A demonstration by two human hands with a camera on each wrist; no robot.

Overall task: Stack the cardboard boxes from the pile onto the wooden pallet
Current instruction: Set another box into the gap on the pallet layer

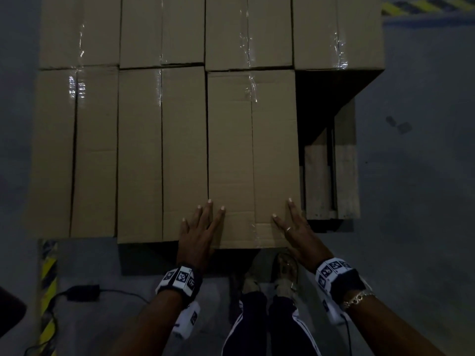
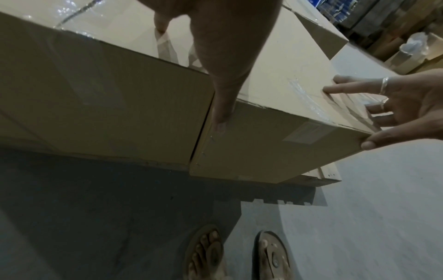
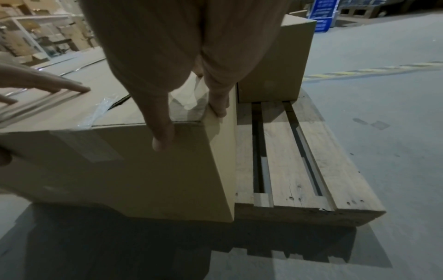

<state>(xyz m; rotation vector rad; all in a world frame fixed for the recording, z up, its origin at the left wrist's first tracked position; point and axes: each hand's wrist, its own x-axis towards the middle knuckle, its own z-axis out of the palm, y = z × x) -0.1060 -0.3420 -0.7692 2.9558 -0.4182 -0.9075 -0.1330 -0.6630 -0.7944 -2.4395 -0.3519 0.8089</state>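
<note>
Both hands lie spread on the box [image 1: 253, 155]: left hand [image 1: 199, 228] and right hand [image 1: 293, 224] on its near end, long axis running straight ahead of the fingers onto the pallet [image 1: 331, 176].

My feet stand in worn sandals [image 2: 272, 255] on the grey concrete floor [image 1: 424, 176], and my dark trousers with white side stripes [image 1: 270, 327] show below me. To my left a black power adapter [image 1: 83, 292] lies on the floor with its cable [image 1: 123, 295] trailing away, just beside a yellow-and-black hazard stripe [image 1: 47, 276]. Another such stripe [image 1: 421, 6] runs across the far right. Further off I see shelving stocked with goods [image 3: 36, 34] and a blue sign [image 3: 323, 15].
</note>
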